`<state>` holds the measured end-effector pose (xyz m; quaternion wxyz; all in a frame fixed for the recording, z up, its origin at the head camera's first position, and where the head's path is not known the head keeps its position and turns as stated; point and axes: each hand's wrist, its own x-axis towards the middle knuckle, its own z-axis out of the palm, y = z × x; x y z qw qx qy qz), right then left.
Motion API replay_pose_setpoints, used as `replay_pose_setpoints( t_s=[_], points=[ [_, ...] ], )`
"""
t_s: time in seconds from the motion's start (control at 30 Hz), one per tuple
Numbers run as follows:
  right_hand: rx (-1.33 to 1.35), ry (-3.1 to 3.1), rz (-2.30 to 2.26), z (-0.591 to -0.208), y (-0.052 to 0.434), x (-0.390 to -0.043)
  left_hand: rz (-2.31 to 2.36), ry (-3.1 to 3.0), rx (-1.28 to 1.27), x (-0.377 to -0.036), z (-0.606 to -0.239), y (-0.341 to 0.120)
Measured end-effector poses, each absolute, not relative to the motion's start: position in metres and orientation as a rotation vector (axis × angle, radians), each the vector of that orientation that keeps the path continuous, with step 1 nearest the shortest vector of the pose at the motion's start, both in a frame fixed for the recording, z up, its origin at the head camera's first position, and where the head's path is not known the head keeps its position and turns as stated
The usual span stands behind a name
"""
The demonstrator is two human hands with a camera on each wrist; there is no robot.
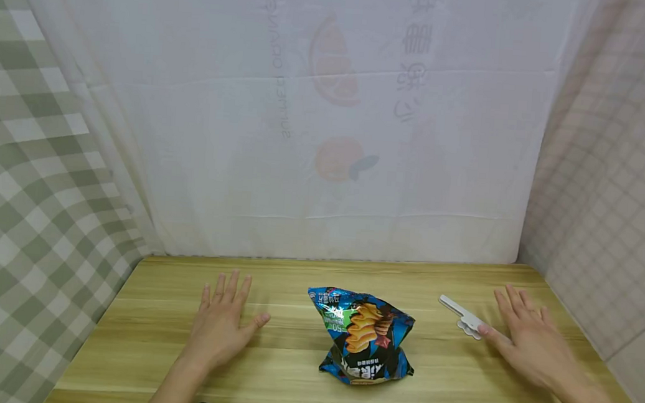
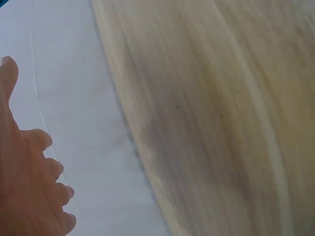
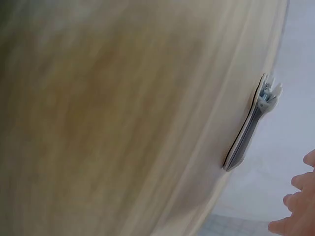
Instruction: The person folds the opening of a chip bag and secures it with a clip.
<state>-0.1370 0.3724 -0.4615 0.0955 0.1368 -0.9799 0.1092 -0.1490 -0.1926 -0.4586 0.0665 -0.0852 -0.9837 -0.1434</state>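
A crinkled foil snack bag [image 1: 366, 339], glossy blue and black with a printed picture of ridged golden crisps, sits slumped near the middle of a pale wooden table [image 1: 443, 397] whose long grain runs side to side. The bag's top is pinched narrow and its base bulges wide. To its left the left hand [image 1: 220, 322] rests palm down on the wood, fingers straight and slightly spread, thumb pointing toward the bag but well apart from it. To the bag's right the right hand [image 1: 526, 340] also lies flat with fingers straight and apart; its thumb tip touches or lies just beside a small white plastic clip [image 1: 462, 317], a flat slim bar with a scalloped end. In the right wrist view the clip [image 3: 252, 125] shows thin, edge-on, with grey inner ribs. Behind the table hangs a thin white cloth [image 1: 327, 133] with faint orange fruit prints showing through it; a green-and-white checked cloth [image 1: 25, 193] covers the left side, and a pale pink checked cloth [image 1: 616, 184] the right.
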Motion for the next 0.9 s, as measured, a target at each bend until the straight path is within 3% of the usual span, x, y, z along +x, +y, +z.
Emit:
replay_pose_setpoints(
  t_s=[0.9],
  points=[
    [0.504,-2.791,0.381,-0.446,0.334,-0.131,-0.451,-2.795,-0.387,-0.142,-0.437,-0.158]
  ],
)
